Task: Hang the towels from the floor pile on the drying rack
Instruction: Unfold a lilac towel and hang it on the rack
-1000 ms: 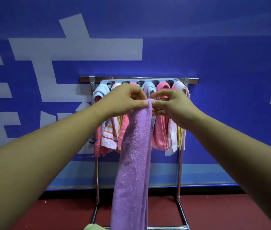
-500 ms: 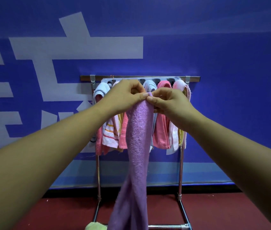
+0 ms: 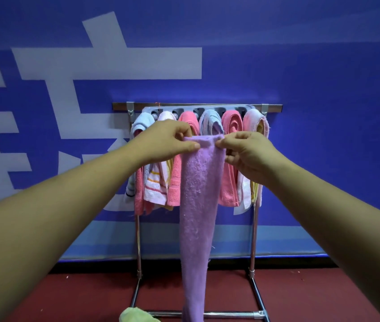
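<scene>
Pinches the top edge of the purple towel (image 3: 198, 205) with the left hand (image 3: 168, 142) and right hand (image 3: 247, 154), each clamped on a corner, lets it hang toward the red floor (image 3: 79, 296) beside a green towel (image 3: 135, 316), just before the drying rack (image 3: 254, 240) full of hung towels (image 3: 229, 126) against the blue wall (image 3: 323, 66).

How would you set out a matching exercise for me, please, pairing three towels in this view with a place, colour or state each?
Column one:
1. purple towel
2. green towel
3. towel at the left end of the drying rack

Column two:
A. light blue
B. lying on the floor by the rack's base bar
C. pinched at its top edge by the left hand and the right hand

Pairs: 1-C, 2-B, 3-A.
</scene>
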The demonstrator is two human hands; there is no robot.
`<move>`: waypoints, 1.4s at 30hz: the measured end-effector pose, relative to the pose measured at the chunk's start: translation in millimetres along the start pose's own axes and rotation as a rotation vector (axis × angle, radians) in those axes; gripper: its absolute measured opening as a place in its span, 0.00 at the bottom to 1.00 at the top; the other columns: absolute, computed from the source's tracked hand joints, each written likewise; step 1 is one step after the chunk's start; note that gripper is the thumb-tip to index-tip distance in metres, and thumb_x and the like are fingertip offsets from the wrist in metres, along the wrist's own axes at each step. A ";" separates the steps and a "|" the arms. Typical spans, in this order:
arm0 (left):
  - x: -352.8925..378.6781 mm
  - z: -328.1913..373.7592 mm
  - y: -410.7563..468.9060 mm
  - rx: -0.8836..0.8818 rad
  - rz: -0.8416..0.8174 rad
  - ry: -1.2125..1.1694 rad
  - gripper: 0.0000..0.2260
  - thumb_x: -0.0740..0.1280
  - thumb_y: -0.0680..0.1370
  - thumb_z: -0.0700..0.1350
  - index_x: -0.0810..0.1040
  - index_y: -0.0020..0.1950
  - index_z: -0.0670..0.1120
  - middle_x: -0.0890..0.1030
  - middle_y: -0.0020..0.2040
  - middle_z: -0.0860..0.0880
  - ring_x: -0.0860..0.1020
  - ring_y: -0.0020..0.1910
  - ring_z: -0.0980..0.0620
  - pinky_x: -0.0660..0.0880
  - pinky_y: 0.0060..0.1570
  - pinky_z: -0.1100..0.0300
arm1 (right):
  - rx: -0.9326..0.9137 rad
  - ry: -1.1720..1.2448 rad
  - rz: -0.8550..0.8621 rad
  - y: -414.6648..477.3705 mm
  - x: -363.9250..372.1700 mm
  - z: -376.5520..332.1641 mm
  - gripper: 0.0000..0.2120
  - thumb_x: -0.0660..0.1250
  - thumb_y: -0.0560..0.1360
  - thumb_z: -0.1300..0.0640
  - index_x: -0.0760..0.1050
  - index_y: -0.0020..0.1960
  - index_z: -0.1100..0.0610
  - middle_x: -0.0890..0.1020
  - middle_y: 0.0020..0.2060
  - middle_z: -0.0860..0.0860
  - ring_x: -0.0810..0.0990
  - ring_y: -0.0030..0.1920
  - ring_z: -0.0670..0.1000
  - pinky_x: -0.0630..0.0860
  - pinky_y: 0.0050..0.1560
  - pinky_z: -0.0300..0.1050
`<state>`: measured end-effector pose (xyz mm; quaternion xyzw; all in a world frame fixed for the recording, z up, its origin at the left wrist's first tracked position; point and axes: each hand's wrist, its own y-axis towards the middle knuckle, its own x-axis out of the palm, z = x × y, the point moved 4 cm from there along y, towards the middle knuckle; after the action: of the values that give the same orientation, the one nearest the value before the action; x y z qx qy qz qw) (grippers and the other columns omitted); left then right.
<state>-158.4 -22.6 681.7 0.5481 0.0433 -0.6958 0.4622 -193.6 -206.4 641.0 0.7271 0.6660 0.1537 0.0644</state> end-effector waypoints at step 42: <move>51.3 -34.3 -16.1 -0.109 0.023 -0.694 0.20 0.74 0.75 0.44 0.75 0.65 0.45 0.83 0.57 0.46 0.83 0.55 0.50 0.80 0.55 0.55 | -0.104 -0.213 -0.136 15.2 15.3 -11.7 0.07 0.69 0.76 0.67 0.77 0.43 0.58 0.82 0.37 0.52 0.82 0.38 0.49 0.81 0.40 0.44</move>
<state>-143.4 -24.6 619.8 0.2540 -0.0855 -0.8320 0.4858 -181.8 -194.2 658.6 0.6880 0.6944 0.1049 0.1827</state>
